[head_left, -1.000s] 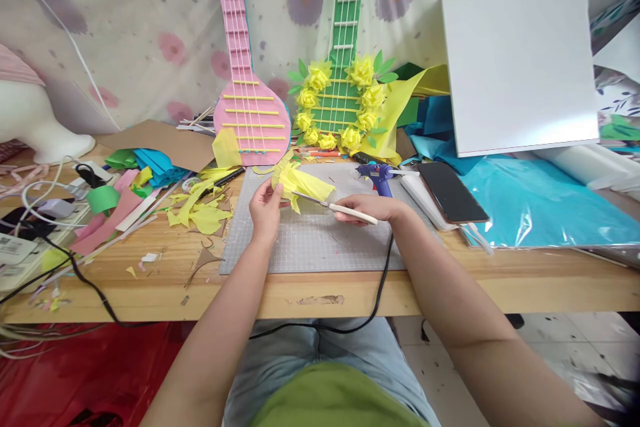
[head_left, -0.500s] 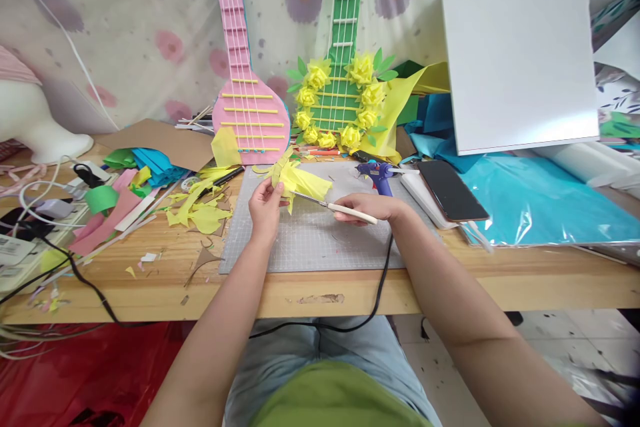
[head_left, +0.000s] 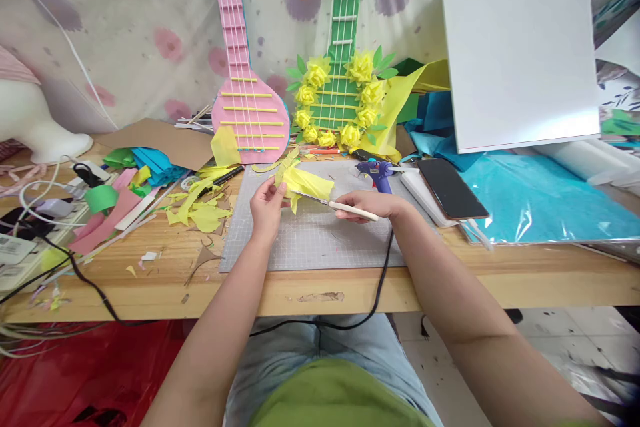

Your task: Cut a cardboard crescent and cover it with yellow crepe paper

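My left hand (head_left: 269, 206) pinches a piece of yellow crepe paper (head_left: 309, 182) between thumb and fingers, above the grey cutting mat (head_left: 320, 247). In my right hand (head_left: 367, 203) is a pair of scissors (head_left: 354, 211) with pale handles. Their blades point left and lie against the lower edge of the paper, close to my left fingertips. How far apart the blades stand is hard to see. Behind the mat lean a pink paper guitar (head_left: 253, 104) and a green paper guitar (head_left: 336, 90) trimmed with yellow paper flowers (head_left: 361, 67).
A blue glue gun (head_left: 381, 176) lies at the mat's back right, its black cord (head_left: 384, 274) running over the table edge. Right of it are a phone (head_left: 451, 188) and blue wrapped sheets (head_left: 540, 197). Yellow scraps (head_left: 204, 215) litter the left. A white panel (head_left: 520, 67) stands behind.
The yellow paper and both hands have shifted very slightly to the right. Both grips stay the same, and the scissors remain at the paper's lower edge.
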